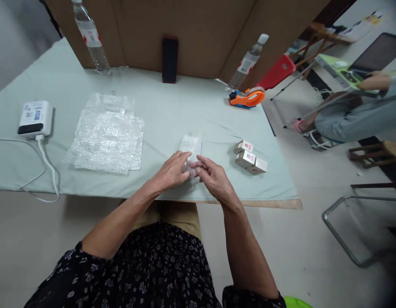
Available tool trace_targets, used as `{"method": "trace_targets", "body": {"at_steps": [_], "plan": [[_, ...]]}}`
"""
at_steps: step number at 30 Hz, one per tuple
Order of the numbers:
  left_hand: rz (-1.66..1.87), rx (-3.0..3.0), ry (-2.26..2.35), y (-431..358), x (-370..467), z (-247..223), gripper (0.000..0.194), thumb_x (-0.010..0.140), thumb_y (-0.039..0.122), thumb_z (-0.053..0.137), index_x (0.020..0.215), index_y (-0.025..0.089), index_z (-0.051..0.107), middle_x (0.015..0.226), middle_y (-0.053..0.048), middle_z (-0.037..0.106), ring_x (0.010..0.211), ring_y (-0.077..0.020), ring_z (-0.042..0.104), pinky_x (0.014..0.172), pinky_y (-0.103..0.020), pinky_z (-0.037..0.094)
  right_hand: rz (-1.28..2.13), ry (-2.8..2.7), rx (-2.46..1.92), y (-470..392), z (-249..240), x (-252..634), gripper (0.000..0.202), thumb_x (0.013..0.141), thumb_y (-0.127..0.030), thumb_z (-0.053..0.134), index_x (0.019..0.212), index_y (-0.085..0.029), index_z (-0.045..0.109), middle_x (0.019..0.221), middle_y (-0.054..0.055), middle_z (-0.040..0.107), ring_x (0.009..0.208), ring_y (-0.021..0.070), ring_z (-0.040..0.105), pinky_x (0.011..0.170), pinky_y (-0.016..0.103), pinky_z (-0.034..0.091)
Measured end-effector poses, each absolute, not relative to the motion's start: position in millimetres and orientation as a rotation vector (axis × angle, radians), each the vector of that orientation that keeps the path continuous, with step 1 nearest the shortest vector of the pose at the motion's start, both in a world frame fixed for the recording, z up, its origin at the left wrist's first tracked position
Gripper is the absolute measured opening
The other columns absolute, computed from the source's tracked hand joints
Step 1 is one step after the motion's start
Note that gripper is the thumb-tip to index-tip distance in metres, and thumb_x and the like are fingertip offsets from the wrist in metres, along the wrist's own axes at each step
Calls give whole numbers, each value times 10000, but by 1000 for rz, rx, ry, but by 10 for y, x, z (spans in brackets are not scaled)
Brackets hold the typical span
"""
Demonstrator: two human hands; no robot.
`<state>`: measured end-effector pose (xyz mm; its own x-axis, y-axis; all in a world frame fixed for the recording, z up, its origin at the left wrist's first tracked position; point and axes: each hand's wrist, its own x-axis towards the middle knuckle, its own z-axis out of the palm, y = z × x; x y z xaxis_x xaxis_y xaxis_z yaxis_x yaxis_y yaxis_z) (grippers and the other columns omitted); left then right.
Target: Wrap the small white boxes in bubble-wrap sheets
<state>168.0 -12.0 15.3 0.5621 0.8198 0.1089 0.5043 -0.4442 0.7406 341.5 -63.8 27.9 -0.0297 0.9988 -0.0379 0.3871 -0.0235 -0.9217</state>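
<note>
Nearest, below the fingers: black floral-print cloth top (pixel 159 269). Left of the fingers, stacked flat: large clear bubble-wrap sheets (pixel 103 139). Under the left hand (pixel 171 172), fingers curved, and against the right hand (pixel 215 179), fingers bent and parted: narrow translucent bubble-wrap strip (pixel 190 143), jutting just beyond; gripped or merely touched, impossible to tell. Right of the fingers: three small white-and-tan cardboard boxes (pixel 245 158), bare. Apparently partway: strip in work, any contents hidden; sheets and boxes left.

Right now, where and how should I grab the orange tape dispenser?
Best gripped by the rounded orange body of the tape dispenser, right hand probably coming from the near side and slightly above. Its dark end, likely the cutter, points left, away from that grip.
</note>
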Motion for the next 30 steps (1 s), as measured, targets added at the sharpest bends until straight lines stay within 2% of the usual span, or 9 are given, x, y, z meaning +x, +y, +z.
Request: {"method": "trace_targets", "body": {"at_steps": [5,8,10,13,15,19,23,25,30], "plan": [[687,1883,1045,-133,1675,130,712,706,148,611,1400,117,454,1201,-121,613,840,-171,592,839,-359,536,784,-1934,-1602,-586,337,3394,603,839,-233,580,1433,-169,495,1119,85,704,722,157,623,765,357,541],[741,1786,1104,-125,1707,146,598,747,181,622,1335,139,518,1126,-90,633,763,-145,571,800,-337,534,574,-2121,-1701,-526,377,3310,633,834,-181,553,1460,-177,461,1120,101,707,858,226,664,761,362,523],[796,1809,1128,-122,1738,129,473,797,211,619,1264,155,568,1070,-78,641,807,-162,582,833,-347,527,527,-2176,-1710,-504,413,3301,651,826,-160,537,1470,-182,446,1134,113,706,907,248,668,748,358,516],[845,1841,1122,-128,1779,61,395,835,212,604,1228,172,587,1060,-74,645,897,-186,599,884,-361,522,708,-2175,-1578,-496,433,3406,692,802,-171,565,1480,-188,427,1109,96,712,777,191,650,716,333,517],[843,1840,1152,-141,1796,20,433,817,181,608,1249,162,576,1084,-80,641,928,-192,608,909,-367,523,830,-2054,-1464,-486,393,3522,673,820,-213,577,1475,-194,425,1099,79,709,685,140,612,677,304,513],[766,1920,1199,-192,1817,49,560,789,138,597,1344,171,529,1169,-93,614,995,-203,623,935,-367,534,702,-1766,-1509,-390,209,3669,544,855,-244,551,1394,-196,510,1048,62,716,637,115,559,644,285,497],[669,2171,1258,-234,1832,191,563,843,127,550,1394,236,527,1447,-125,467,1156,-248,602,946,-389,545,697,-1829,-1555,-277,73,3655,513,815,-204,531,1323,-169,588,979,52,728,639,125,567,692,302,509],[578,2321,1236,-229,1829,249,472,870,138,541,1330,234,590,1516,-114,427,1201,-267,587,959,-403,545,718,-1831,-1558,-252,58,3660,506,808,-210,526,1306,-165,603,988,55,727,639,126,567,696,306,512],[436,2506,1185,-185,1800,284,275,898,165,534,1128,177,686,1474,-111,519,1148,-261,607,948,-408,555,778,-1575,-1624,-146,42,3778,485,791,-335,596,1243,-161,624,1063,87,715,676,135,577,668,309,517]]}}
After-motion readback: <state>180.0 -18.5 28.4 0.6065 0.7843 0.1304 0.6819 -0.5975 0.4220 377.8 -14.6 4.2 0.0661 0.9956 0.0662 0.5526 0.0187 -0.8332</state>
